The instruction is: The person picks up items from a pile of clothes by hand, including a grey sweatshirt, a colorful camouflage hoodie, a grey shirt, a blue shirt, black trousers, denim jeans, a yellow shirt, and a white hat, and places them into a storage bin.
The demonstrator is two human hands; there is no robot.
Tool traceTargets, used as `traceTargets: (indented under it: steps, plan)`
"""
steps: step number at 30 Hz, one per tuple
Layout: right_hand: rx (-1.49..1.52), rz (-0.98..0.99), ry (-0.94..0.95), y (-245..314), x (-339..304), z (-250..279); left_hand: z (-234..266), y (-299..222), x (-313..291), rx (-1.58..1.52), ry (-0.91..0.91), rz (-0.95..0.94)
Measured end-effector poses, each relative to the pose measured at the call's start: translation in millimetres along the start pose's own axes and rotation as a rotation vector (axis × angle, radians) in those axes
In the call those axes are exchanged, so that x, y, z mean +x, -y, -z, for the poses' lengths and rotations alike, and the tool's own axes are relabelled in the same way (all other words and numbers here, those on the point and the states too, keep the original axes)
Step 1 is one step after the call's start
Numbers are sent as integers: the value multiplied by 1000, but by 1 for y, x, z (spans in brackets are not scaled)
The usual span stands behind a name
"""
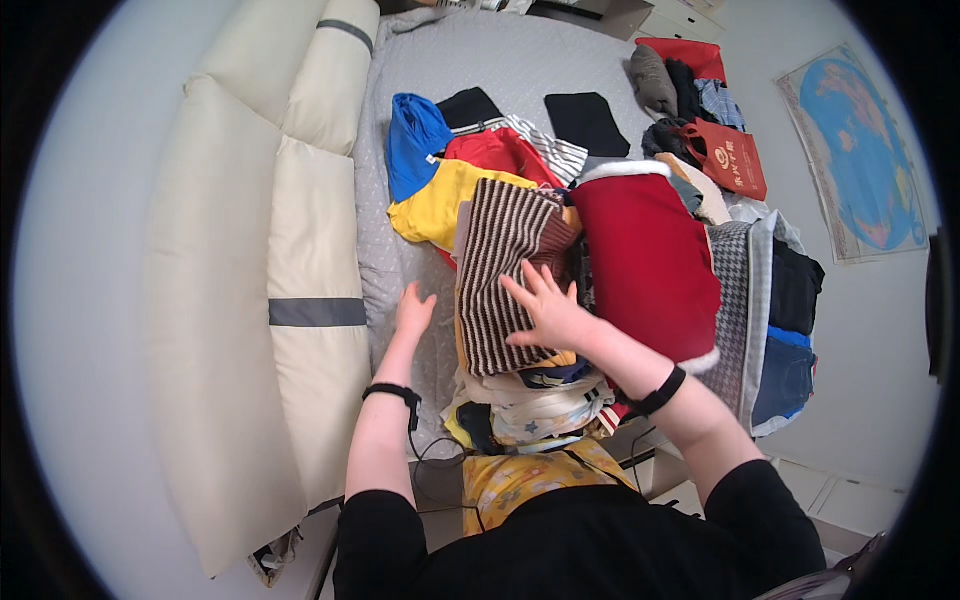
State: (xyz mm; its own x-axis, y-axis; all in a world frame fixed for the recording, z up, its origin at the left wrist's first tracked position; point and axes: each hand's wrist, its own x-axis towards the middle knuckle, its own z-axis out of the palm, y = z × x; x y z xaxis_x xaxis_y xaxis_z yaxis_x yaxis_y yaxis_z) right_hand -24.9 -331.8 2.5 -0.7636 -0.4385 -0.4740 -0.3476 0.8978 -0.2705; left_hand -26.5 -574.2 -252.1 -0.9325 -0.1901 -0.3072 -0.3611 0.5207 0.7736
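A brown-and-cream striped knit garment (490,300) lies folded on top of a stack of clothes. My right hand (552,312) is over its right part, fingers spread; I cannot tell how firmly it touches. Left of the stack, my left hand (415,310) is above the bedspread with its thumb apart, holding nothing. A dark red garment with white fluffy trim (645,260) lies right of the striped one. Beyond it spread a yellow garment (440,205), a blue one (415,140) and a red one (500,152). White folded clothes (535,415) show beneath, nearest me.
Cream cushions (315,240) with grey bands line the left side of the grey bed (480,55). A folded black cloth (587,124) lies farther back. On the right are a red bag (727,160), a houndstooth fabric piece (732,290) and folded jeans (783,380). Cables hang near both wrists.
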Motion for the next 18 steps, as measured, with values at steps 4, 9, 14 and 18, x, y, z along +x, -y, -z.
traceTargets:
  steps: [4, 9, 14, 18]
  plan:
    - [-36, -120, 109, 4, 11, -54, -24, 13, 59, -84, 2, 83]
    - [-92, -103, 49, 9, 16, -69, -45, 31, 109, -444, 37, 320]
    - [-82, -71, 5, -5, 11, -85, -39, -11, 145, 140, -17, -55]
    - [-86, -61, -45, -12, 10, -94, -19, -69, 192, 320, 12, -397]
